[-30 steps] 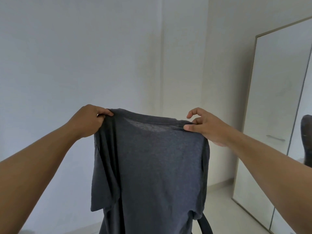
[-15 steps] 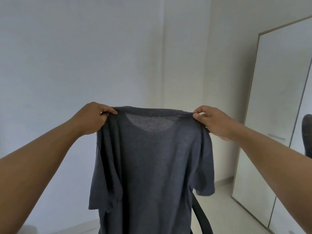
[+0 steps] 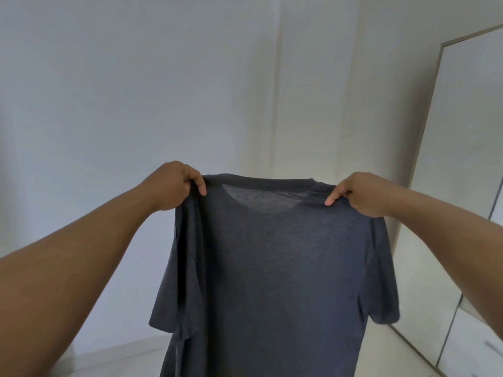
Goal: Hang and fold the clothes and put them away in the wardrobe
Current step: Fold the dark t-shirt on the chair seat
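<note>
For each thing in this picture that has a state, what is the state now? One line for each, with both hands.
T-shirt: held up in the air by its shoulders, hanging unfolded, left sleeve bunched in folds.
Left hand: grips the shirt's left shoulder.
Right hand: grips the shirt's right shoulder.
Wardrobe: doors closed.

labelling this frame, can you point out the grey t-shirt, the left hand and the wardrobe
grey t-shirt (image 3: 283, 262): head view, middle of the hanging body panel
left hand (image 3: 171, 186): head view, back of the hand gripping the shoulder seam
wardrobe (image 3: 460, 148): head view, white door panel at right
</note>
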